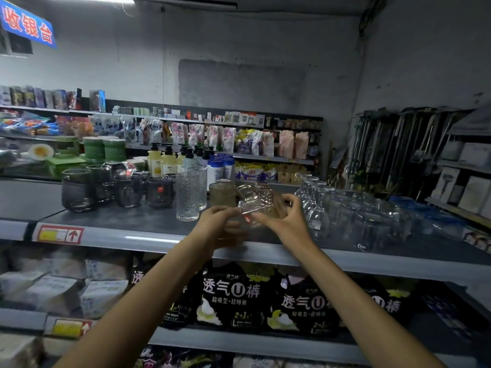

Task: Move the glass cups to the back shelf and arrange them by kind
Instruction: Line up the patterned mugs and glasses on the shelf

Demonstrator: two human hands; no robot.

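Forearms reach to the shelf [132,221], two hands on a mug [256,205].
Left hand [218,221] and right hand [281,219] clamp their fingers on it, tilted, beside a tumbler [187,197].

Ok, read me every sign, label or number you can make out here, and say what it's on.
"收银台": blue hanging sign.
"透气U裤": black packs.
"超吸型·甜睡裤": same packs.
"2+1": same packs.
Price tags and pump bottles: print too blurred to read.
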